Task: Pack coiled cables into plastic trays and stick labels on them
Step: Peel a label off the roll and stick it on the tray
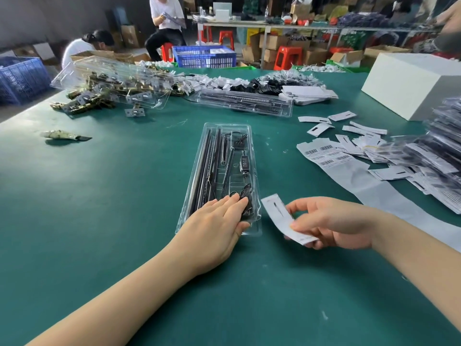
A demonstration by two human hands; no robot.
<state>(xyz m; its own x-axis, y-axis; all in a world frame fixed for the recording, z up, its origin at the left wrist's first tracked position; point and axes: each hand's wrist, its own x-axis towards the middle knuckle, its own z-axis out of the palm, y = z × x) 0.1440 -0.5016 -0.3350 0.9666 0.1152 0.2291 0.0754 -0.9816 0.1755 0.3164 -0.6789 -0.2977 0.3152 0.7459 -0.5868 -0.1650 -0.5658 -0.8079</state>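
A long clear plastic tray (225,128) lies on the green table in front of me, holding black rods, a thin cable and a small black controller (245,163). My left hand (214,226) lies flat on the tray's near end, straight fingers pressing on a dark coiled cable (248,201). Just right of the tray, my right hand (331,221) pinches a white paper label card (279,216) between thumb and fingers, holding it a little above the table.
A barcode label strip (324,156) and loose white cards (349,131) lie to the right, beside a stack of packed trays (439,156). Farther back are another filled tray (244,102), clear trays over metal parts (112,83) and a white box (409,81). People sit beyond.
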